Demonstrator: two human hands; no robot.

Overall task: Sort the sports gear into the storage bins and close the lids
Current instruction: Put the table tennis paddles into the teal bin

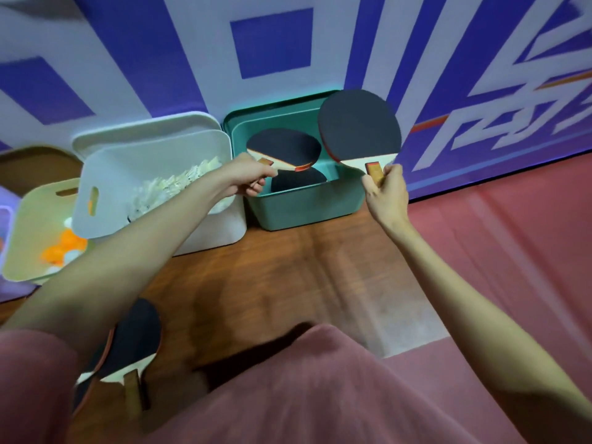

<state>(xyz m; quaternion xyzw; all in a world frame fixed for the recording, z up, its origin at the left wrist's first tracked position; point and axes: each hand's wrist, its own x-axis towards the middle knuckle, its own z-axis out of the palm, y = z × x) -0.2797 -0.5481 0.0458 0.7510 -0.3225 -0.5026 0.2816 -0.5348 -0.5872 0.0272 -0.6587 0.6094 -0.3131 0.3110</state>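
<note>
My left hand (248,176) grips the handle of a black table-tennis paddle (283,147) and holds it flat over the open teal bin (304,203). Another paddle (299,181) lies inside that bin. My right hand (386,190) holds a second black paddle (358,125) upright by its handle, above the bin's right rim. The white bin (153,165) to the left holds white shuttlecocks (179,187). At the far left, a pale green bin (32,225) holds orange and white balls (65,246). More paddles (128,344) lie on the wooden floor at lower left.
The bins stand in a row against a blue and white patterned wall (272,43). A teal lid (282,100) leans behind the teal bin and a white lid (144,129) behind the white one. Red flooring (512,235) runs on the right. My pink-clothed legs (304,395) fill the foreground.
</note>
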